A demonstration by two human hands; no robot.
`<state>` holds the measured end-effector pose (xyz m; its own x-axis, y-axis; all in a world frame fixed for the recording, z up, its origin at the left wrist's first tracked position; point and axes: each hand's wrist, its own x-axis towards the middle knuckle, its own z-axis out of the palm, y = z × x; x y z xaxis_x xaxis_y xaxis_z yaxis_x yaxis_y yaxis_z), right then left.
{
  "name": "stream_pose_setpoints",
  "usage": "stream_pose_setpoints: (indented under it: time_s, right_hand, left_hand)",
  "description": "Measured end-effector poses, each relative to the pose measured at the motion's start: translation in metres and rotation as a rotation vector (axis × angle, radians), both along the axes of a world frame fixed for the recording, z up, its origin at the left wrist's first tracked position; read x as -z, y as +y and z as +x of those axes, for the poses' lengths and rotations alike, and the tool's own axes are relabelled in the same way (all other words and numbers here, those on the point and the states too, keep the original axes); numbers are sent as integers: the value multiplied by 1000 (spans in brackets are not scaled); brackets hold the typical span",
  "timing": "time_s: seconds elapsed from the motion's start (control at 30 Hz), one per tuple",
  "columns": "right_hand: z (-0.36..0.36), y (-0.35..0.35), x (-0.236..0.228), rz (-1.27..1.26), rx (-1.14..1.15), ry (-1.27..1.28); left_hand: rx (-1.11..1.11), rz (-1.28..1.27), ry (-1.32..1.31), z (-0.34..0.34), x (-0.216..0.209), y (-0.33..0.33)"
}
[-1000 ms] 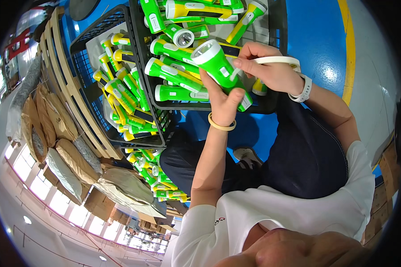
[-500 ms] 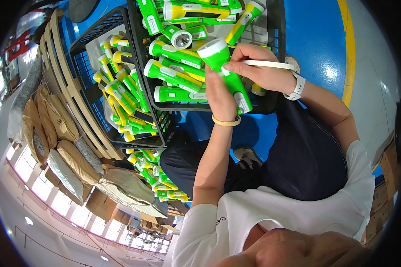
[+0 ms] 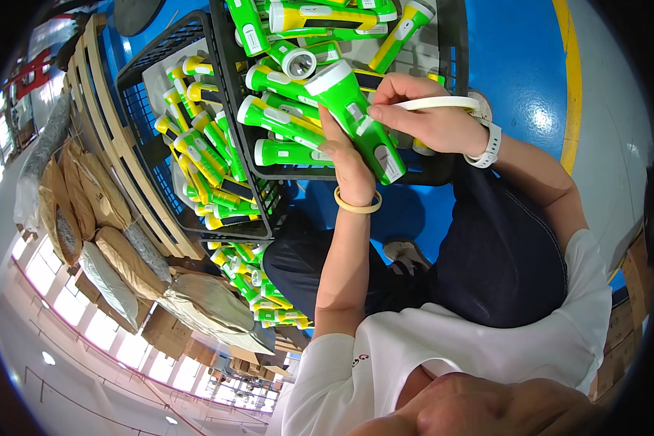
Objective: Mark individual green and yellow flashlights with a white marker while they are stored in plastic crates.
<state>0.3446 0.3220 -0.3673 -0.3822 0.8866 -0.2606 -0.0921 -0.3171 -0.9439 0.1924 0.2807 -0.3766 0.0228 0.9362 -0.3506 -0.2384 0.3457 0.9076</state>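
Observation:
My left hand [image 3: 354, 174] is closed round a green flashlight [image 3: 349, 109] with a white head, holding it tilted above the front crate. Its head points up and left, and a light-coloured switch faces up. Close by on the right, my right hand [image 3: 436, 120] is closed, thumb against fingers, on a thin white curved band [image 3: 443, 103], which looks like a strip or ring; its full shape is hidden by the hand. The right thumb tip is beside the flashlight's body; whether it touches I cannot tell. Beneath lie several green and yellow flashlights [image 3: 280, 120] in the black crate [image 3: 454, 43].
A second black crate [image 3: 142, 142] with more flashlights stands to the left, against a wooden pallet [image 3: 116, 123]. More flashlights [image 3: 251, 280] lie by my left knee. Brown and white sacks [image 3: 123, 261] are at the far left. A yellow line [image 3: 572, 80] crosses the floor.
The flashlight has rolled in my left hand and its head has shifted left, bringing the switch into view. My right thumb has drawn slightly off its body. The white band shows more of its curve.

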Motion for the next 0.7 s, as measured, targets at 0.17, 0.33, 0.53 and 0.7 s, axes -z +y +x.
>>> stream_pose_setpoints:
  time_s: [0.17, 0.33, 0.53, 0.7]
  right_hand:
    - [-5, 1, -4, -119, 48, -19]
    - [-11, -4, 4, 123, 83, -61]
    - [-4, 3, 16, 62, 50, -230]
    - [3, 6, 16, -56, -107, 88]
  left_hand:
    - [9, 89, 15, 6, -6, 2]
    - [-148, 28, 309, 8, -5, 0]
    - [-131, -81, 198, 4, -1, -4]
    - [-84, -181, -216, -1, -14, 1]
